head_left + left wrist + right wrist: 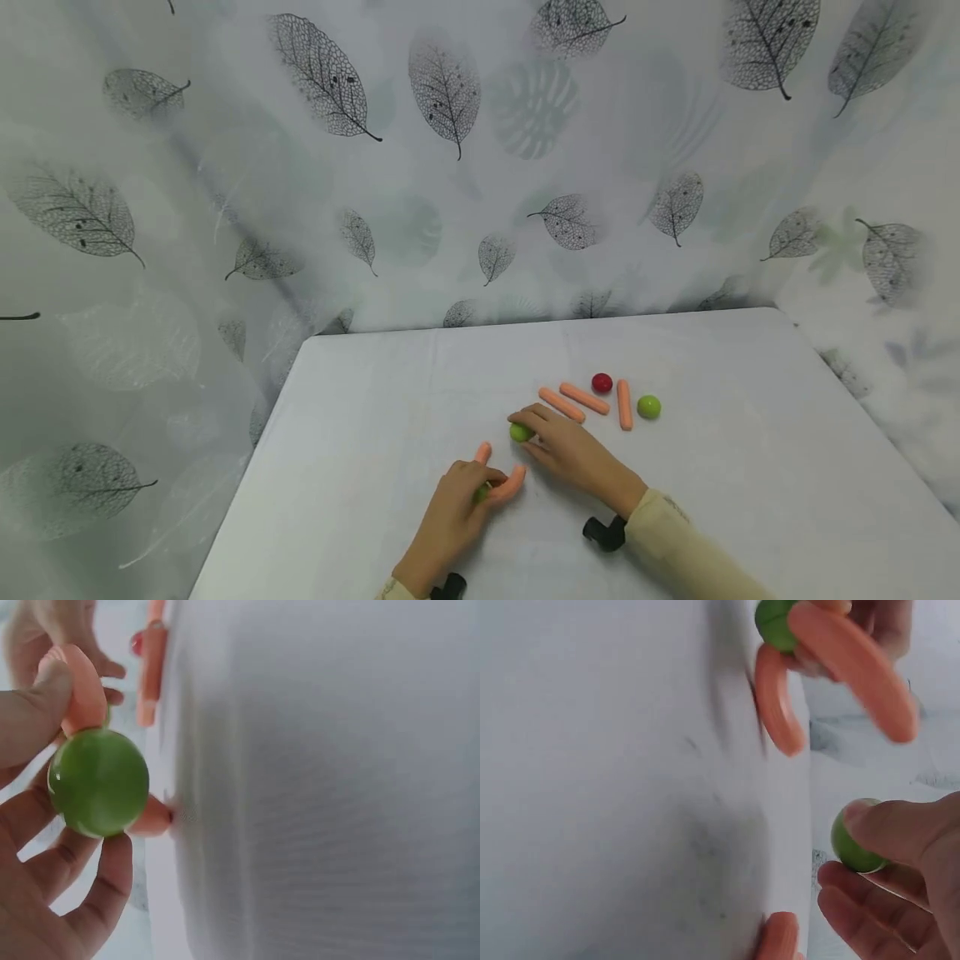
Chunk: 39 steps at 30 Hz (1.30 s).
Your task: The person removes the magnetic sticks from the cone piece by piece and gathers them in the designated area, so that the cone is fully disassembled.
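My left hand [450, 504] holds a smooth green ball [97, 782] together with a sausage-shaped orange-pink stick [859, 671]. The thumb presses on that stick, and the fingertips sit around the ball. A second orange-pink stick [776, 701] extends from beside the same ball toward the tabletop; whether the parts are joined I cannot tell. Just to the right and farther back, my right hand [573, 450] pinches another green ball [851, 844] between thumb and fingers, apart from the left hand's pieces. Part of this ball is covered by the thumb.
Beyond the right hand, three more orange-pink sticks [625, 405] lie on the white table [360, 417]. A red ball [602, 383] and a green ball [649, 407] are beside them. A leaf-patterned curtain [465, 192] hangs behind the table.
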Motion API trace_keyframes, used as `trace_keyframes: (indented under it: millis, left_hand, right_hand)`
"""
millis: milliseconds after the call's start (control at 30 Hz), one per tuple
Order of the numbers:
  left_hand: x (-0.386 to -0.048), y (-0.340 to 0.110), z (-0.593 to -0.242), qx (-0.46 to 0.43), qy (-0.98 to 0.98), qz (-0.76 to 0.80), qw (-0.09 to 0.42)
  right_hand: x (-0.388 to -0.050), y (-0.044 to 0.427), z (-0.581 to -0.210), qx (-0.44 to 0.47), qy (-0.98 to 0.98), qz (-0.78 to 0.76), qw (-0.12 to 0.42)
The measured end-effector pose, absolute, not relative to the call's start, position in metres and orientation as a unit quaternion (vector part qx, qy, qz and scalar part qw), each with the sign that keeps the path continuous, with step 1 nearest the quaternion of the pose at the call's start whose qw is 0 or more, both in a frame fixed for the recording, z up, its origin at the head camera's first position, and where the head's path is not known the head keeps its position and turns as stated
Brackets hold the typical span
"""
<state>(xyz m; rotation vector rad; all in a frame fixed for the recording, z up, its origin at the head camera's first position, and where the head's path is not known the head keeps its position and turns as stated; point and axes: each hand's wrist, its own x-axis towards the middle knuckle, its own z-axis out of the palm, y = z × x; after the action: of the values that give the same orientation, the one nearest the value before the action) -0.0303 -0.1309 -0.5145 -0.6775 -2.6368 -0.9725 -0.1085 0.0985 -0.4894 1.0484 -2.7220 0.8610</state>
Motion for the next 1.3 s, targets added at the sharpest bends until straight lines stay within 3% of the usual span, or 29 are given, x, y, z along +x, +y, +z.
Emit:
trace_keyframes:
  millis: [100,267,400,767,1000,1167,1300]
  left_hand:
    - [-0.032,-0.140,-0.514,-0.210,-0.884,-0.404,0.105]
    - [-0.032,-0.152,-0.502,-0.078,-0.824,-0.561,-0.003]
    - [-0.035,-0.157,-0.496,-0.023,-0.768,-0.638,-0.048]
    - [-0.038,-0.159,-0.499,-0.027,-0.614,-0.778,-0.129]
    - [-0.040,-0.156,-0.504,-0.035,-0.543,-0.825,-0.153]
    - [-0.036,-0.150,-0.507,0.001,-0.456,-0.872,-0.177]
    - [-0.035,-0.146,-0.510,0.003,-0.442,-0.878,-0.183]
  right_hand:
    - [-0.120,0.088,-0.487,0.299,-0.910,0.284,0.042]
    - [-0.140,0.074,-0.484,0.266,-0.933,0.242,0.039]
    - [-0.152,0.067,-0.484,0.268,-0.941,0.201,0.050]
    - [-0.168,0.071,-0.487,0.234,-0.958,0.163,0.010]
    - [-0.170,0.074,-0.490,0.236,-0.958,0.164,-0.001]
    - [-0.163,0.081,-0.490,0.230,-0.953,0.194,0.023]
    - [-0.142,0.090,-0.490,0.248,-0.918,0.304,0.059]
